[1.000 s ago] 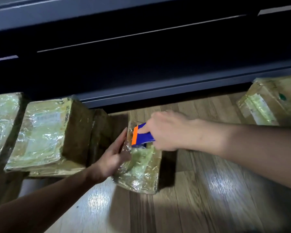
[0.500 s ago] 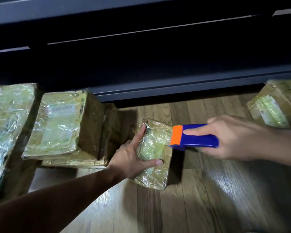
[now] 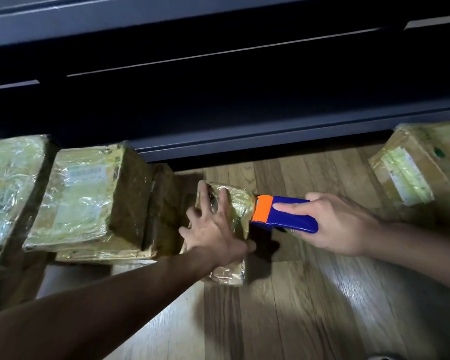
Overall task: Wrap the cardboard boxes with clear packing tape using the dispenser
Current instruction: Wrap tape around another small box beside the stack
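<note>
While the left hand [image 3: 213, 229] lies spread flat on the small box [image 3: 234, 211] on the floor [image 3: 309, 307], its fingers [image 3: 222, 201] splayed, the right hand [image 3: 335, 224] grips the tape dispenser [image 3: 283, 214] just right of the box, its orange nose touching the box's right edge; the dispenser's long axis points leftward at the box. Compared with half a second earlier, the left hand has shifted from gripping the box's side to pressing on top; the dispenser sits much as before.

Glossy crinkled tape covers the cardboard box [image 3: 238, 203]; smooth plastic dispenser [image 3: 283, 216]; glossy wood floor [image 3: 309, 307].
</note>
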Available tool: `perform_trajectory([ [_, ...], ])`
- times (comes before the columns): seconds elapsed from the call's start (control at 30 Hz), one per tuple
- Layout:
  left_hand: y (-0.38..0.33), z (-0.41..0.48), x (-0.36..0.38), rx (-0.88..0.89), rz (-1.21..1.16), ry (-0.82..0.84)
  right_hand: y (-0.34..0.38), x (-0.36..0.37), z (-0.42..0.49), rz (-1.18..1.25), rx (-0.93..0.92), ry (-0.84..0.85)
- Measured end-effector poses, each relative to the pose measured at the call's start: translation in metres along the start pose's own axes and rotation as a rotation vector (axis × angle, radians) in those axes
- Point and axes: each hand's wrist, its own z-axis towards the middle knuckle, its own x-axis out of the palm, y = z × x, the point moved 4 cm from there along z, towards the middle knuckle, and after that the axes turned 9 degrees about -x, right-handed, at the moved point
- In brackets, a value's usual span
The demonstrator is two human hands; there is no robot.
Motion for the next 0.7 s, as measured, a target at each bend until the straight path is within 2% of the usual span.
perform_trajectory([
  [0.03, 0.005, 0.005, -0.001, 0.013, -0.091, 0.005, 0.003, -0.011, 0.001, -0.005, -0.007, -0.021],
  [0.1, 0.021, 0.018, -0.002, 0.077, -0.430, 0.110, 0.011, -0.041, 0.007, -0.018, -0.028, -0.051],
  [0.2, 0.046, 0.027, 0.004, 0.169, -0.993, 0.457, 0.041, -0.068, 0.025, -0.026, -0.086, -0.009],
  [0.23, 0.053, 0.026, 0.004, 0.175, -1.075, 0.506, 0.055, -0.068, 0.033, -0.046, -0.093, 0.024],
  [0.27, 0.058, 0.022, 0.002, 0.190, -1.094, 0.487, 0.070, -0.064, 0.041, -0.090, -0.102, 0.055],
  [0.33, 0.061, 0.014, -0.005, 0.280, -0.979, 0.374, 0.095, -0.055, 0.055, -0.223, -0.116, 0.077],
  [0.4, 0.053, 0.002, -0.007, 0.366, -0.644, 0.283, 0.108, -0.053, 0.066, -0.314, -0.111, 0.056],
  [0.5, 0.040, -0.013, 0.000, 0.191, -0.105, 0.038, 0.111, -0.055, 0.066, -0.354, -0.084, 0.077],
  [0.57, 0.032, -0.015, 0.002, 0.174, 0.024, -0.037, 0.105, -0.055, 0.057, -0.316, -0.063, 0.094],
  [0.7, 0.033, -0.002, 0.001, 0.202, 0.068, -0.007, 0.084, -0.057, 0.021, -0.125, 0.017, 0.082],
])
